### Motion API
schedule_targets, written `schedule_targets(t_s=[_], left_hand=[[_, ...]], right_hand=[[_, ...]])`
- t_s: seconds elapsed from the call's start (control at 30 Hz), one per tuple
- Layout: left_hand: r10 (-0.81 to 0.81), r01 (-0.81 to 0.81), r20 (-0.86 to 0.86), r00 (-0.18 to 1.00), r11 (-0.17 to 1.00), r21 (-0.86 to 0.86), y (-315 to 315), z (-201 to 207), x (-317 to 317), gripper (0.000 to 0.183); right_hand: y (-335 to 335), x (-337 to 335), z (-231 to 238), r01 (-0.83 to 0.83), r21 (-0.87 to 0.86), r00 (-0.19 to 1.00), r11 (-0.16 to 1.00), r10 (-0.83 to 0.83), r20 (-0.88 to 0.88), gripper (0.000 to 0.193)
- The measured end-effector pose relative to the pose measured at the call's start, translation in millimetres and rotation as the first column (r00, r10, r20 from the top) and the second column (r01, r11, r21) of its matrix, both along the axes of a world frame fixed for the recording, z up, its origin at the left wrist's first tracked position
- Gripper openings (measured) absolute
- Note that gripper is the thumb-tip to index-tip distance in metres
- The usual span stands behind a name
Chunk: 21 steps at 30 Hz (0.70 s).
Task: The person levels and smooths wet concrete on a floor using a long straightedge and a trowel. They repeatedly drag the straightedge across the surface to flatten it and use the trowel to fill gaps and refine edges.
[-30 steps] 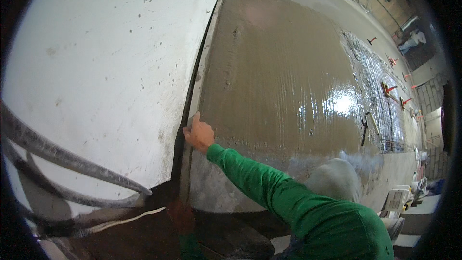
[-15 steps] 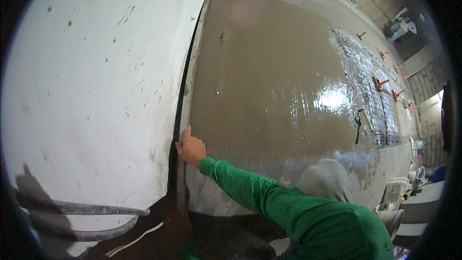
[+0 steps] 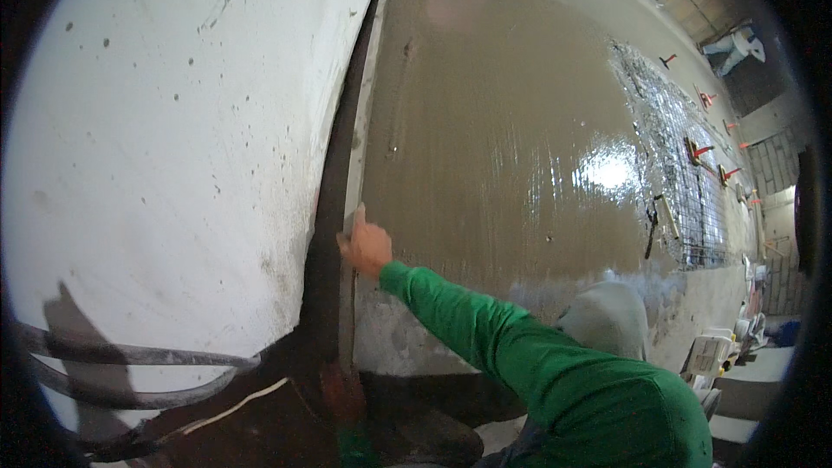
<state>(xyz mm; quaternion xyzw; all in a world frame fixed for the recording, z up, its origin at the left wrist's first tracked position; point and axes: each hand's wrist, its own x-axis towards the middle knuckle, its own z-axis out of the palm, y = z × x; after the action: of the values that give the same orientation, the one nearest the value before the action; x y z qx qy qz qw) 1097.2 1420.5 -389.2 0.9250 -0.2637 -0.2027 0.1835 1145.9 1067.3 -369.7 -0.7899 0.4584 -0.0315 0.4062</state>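
Observation:
A long, narrow pale bar (image 3: pixel 357 156) runs along the left edge of a slab of wet grey concrete (image 3: pixel 485 104). My right hand (image 3: pixel 367 250), in a green sleeve, grips it at mid-length, index finger stretched along it and thumb on the far side. Deep shadow covers my left hand (image 3: pixel 342 392) at the bar's near end; its fingers cannot be made out. To the left of the bar lies a dark gap, and beyond that rises a large white speckled panel (image 3: pixel 173 182).
At the right, wire mesh (image 3: pixel 685 182) sits partly in the concrete, with orange-handled clamps (image 3: pixel 698 152) around it. Dark hoses (image 3: pixel 139 355) curve at lower left near a pale cord (image 3: pixel 234 406). White containers (image 3: pixel 711 354) stand at the right; a person (image 3: pixel 737 48) is far off.
The bar and my right hand have shifted rightward, over the concrete's edge. The dark gap beside the white panel looks wider. My view has also moved slightly.

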Motion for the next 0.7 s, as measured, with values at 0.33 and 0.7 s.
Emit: schedule_targets(t_s=[0.33,0.7], left_hand=[[-0.124,0.188,0.427,0.896,0.976,-0.11,-6.7,-51.5,-34.1,0.046],[-0.107,0.087,0.322,0.941,0.993,0.076,-27.2,-39.3,-73.3,0.051]], right_hand=[[-19.0,-30.9,5.2,0.041,-0.033,0.999,0.999,-0.041,0.012,0.083],[-34.6,-56.3,13.7,0.093,0.017,0.995,0.996,-0.092,-0.045,0.086]])
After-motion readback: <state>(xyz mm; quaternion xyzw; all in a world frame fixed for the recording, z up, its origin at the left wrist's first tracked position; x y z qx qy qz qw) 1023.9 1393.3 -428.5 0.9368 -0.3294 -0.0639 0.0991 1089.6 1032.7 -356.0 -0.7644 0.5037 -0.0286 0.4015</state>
